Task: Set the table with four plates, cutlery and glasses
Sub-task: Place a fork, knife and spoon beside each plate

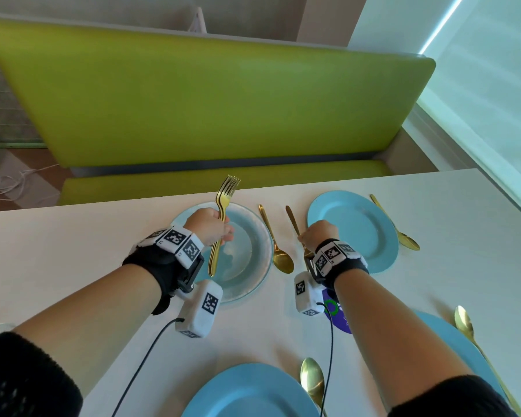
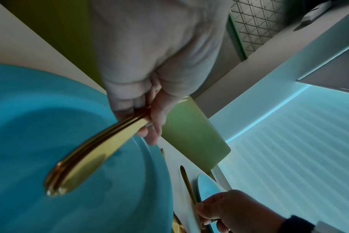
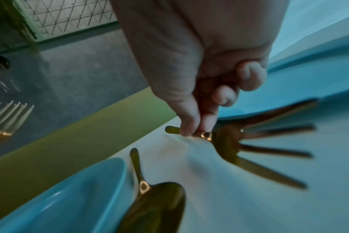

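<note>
Four blue plates on a white table: far-left plate, far-right plate, near plate at the bottom edge, near-right plate partly behind the right forearm.

Four gold spoons, each lying on the table just right of a plate: spoon by the far-left plate, spoon by the far-right plate, spoon by the near plate, spoon along the near-right plate.

Left hand: over the far-left plate, fingers and thumb curled round a bundle of gold forks. Tines point away toward the bench; handles stick out below the hand, above the plate. The left wrist view shows several handles stacked together; exact count cannot be told.

Right hand: between the two far plates, thumb and fingertips pinching a single gold fork about midway along its handle. Handle end points toward the bench, tines toward the person, as the right wrist view shows. The fork sits low at the table just left of the far-right plate; whether it touches the table cannot be told.

One green bench beyond the table. One purple sticker on the table under the right wrist.
</note>
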A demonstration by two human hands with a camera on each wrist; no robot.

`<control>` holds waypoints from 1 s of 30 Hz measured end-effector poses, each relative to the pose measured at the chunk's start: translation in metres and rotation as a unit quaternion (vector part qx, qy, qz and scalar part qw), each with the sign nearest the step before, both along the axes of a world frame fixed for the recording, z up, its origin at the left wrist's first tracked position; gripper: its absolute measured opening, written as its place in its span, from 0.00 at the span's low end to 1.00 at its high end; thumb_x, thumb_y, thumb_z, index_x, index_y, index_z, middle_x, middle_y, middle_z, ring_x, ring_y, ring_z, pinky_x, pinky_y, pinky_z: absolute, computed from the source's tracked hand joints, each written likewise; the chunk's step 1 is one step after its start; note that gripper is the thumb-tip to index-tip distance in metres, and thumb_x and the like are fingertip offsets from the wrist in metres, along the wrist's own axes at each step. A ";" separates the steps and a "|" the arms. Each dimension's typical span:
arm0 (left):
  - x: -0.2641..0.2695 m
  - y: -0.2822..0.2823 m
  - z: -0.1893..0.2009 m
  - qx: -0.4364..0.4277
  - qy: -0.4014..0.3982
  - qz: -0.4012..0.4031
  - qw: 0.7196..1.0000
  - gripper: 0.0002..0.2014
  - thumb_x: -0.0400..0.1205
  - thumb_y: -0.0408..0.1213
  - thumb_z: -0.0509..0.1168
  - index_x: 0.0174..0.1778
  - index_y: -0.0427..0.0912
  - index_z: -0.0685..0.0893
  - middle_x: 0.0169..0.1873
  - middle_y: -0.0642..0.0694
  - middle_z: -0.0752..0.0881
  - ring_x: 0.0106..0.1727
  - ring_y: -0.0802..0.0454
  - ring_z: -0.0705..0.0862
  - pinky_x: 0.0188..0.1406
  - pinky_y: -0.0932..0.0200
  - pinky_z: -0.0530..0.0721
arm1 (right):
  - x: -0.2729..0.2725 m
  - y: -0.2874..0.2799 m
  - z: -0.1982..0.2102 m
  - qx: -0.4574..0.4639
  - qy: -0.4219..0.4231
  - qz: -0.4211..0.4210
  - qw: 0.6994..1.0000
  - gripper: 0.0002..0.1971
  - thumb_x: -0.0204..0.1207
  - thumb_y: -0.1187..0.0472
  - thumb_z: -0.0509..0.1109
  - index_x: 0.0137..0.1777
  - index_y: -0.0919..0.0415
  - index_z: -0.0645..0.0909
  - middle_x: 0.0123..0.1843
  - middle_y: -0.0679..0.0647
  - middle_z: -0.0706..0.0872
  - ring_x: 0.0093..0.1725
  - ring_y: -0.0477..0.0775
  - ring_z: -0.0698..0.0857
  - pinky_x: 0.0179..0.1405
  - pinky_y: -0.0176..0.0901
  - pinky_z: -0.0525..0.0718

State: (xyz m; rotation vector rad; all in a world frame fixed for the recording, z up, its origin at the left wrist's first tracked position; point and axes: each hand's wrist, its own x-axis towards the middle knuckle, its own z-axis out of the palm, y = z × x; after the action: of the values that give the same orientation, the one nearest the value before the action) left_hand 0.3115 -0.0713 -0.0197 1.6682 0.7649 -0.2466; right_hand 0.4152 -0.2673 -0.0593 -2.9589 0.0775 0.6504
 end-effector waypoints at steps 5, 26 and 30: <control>0.001 -0.003 -0.002 -0.005 -0.001 0.000 1.000 0.06 0.84 0.24 0.58 0.47 0.38 0.76 0.49 0.40 0.85 0.43 0.48 0.86 0.40 0.62 0.81 | 0.002 0.003 -0.005 0.017 -0.010 -0.034 0.999 0.09 0.76 0.61 0.67 0.51 0.65 0.83 0.38 0.55 0.82 0.43 0.58 0.82 0.33 0.38 0.78; 0.009 -0.009 -0.012 -0.001 0.015 0.010 1.000 0.09 0.83 0.25 0.59 0.41 0.42 0.76 0.46 0.41 0.85 0.45 0.47 0.86 0.41 0.62 0.83 | 0.010 -0.003 -0.007 0.060 -0.118 -0.038 0.990 0.12 0.77 0.61 0.64 0.58 0.59 0.84 0.57 0.58 0.82 0.55 0.62 0.84 0.53 0.48 0.82; 0.008 -0.009 -0.013 -0.004 0.015 0.010 1.000 0.07 0.83 0.25 0.59 0.44 0.41 0.76 0.48 0.40 0.85 0.46 0.46 0.86 0.42 0.62 0.83 | 0.013 0.004 -0.007 0.045 -0.114 -0.026 0.992 0.13 0.78 0.59 0.65 0.58 0.62 0.84 0.58 0.57 0.83 0.57 0.60 0.84 0.53 0.48 0.82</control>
State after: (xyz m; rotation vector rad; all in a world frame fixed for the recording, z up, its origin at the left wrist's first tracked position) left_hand 0.3198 -0.0800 -0.0322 1.6518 0.8015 -0.2614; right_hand 0.4278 -0.2630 -0.0668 -2.9096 0.1023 0.2969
